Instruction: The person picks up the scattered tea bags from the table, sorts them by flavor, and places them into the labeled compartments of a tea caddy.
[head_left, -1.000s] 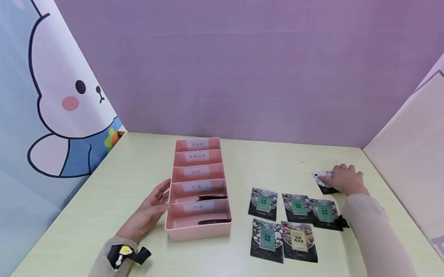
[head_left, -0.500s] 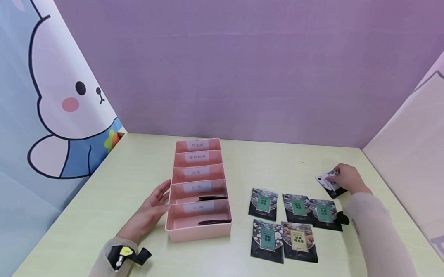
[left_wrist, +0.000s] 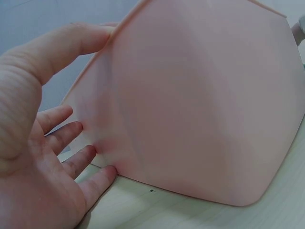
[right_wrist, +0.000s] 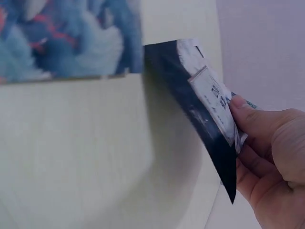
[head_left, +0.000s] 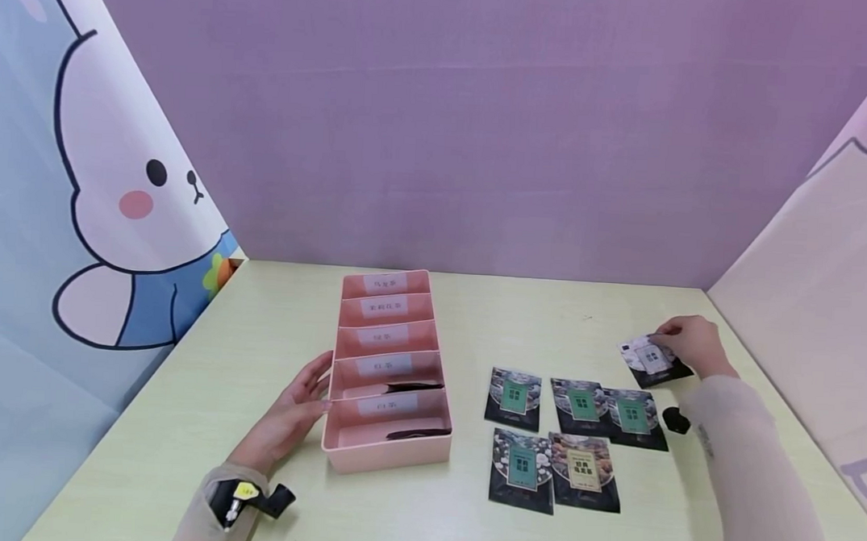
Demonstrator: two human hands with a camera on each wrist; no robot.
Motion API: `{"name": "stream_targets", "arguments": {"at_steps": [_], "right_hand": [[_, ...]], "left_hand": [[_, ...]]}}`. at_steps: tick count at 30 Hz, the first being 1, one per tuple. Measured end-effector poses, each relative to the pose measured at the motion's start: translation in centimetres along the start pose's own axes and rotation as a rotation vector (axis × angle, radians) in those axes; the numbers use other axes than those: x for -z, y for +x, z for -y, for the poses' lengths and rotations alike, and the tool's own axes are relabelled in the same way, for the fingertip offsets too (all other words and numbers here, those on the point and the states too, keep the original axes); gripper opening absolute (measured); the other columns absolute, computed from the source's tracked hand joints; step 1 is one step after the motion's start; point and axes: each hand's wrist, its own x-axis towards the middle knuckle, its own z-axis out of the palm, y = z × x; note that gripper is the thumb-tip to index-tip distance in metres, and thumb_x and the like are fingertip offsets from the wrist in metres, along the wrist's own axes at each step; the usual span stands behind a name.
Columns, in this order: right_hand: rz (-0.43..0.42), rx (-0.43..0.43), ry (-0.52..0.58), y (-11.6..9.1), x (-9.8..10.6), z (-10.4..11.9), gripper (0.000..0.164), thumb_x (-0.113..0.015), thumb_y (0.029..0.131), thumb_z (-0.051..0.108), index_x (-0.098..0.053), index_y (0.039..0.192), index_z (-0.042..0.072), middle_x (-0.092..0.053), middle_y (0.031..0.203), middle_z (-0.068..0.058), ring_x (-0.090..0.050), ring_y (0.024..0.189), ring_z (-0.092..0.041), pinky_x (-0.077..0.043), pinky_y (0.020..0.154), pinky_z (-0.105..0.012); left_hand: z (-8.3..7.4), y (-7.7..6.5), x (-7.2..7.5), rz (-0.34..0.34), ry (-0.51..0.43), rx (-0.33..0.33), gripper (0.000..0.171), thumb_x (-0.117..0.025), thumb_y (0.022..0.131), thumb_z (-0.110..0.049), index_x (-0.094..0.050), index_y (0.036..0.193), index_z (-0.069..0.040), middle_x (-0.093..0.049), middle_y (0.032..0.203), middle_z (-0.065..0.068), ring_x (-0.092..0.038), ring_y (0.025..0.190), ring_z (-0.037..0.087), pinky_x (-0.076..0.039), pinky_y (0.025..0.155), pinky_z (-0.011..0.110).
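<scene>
At the far right of the table, my right hand (head_left: 694,344) pinches the edge of a white-and-black tea sachet (head_left: 648,357). In the right wrist view, the thumb (right_wrist: 239,102) lies on its printed face and the sachet (right_wrist: 200,112) is tilted off the table. My left hand (head_left: 289,417) rests against the left side of a pink divided box (head_left: 389,454). Its thumb touches the rim, while the relaxed fingertips (left_wrist: 106,172) touch the wall (left_wrist: 190,105). Dark sachets stand in the box's two nearest compartments, one (head_left: 419,434) in the nearest.
Left of the right hand lie green-labelled sachets (head_left: 513,397), two of them overlapping. Nearer the front are a teal-labelled sachet (head_left: 522,470) and a yellow-labelled sachet (head_left: 584,472), edges overlapping. White labels (head_left: 387,403) mark the box's compartments. A purple curtain (head_left: 483,143) hangs behind the table.
My right hand has gone from spread over the white-and-black sachet to pinching it, and has shifted it slightly right, turning its label into view. The left hand and box stay put.
</scene>
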Motion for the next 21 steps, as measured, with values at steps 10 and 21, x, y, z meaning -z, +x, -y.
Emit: {"name": "stream_targets", "arguments": {"at_steps": [10,21], "right_hand": [[0.009,-0.080,0.163,0.0,1.0,1.2,0.025,-0.073,0.089,0.014,-0.068,0.100,-0.009,-0.071,0.083,-0.009,-0.059,0.070,-0.016,-0.052,0.057,-0.028],[0.009,-0.134,0.371,0.3,1.2,4.1,0.029,-0.071,0.092,0.015,-0.063,0.106,-0.008,-0.069,0.082,0.000,-0.062,0.069,-0.009,-0.060,0.064,-0.033]], "left_hand": [[0.0,0.0,0.0,-0.005,0.002,-0.002,0.084,-0.054,0.091,0.005,-0.003,0.158,0.000,-0.001,0.164,0.021,-0.032,0.135,0.011,-0.042,0.105,0.024],[0.0,-0.1,0.0,0.002,-0.012,0.004,0.083,-0.054,0.092,0.006,-0.004,0.158,-0.001,-0.001,0.164,0.020,-0.035,0.134,0.008,-0.044,0.103,0.023]]}}
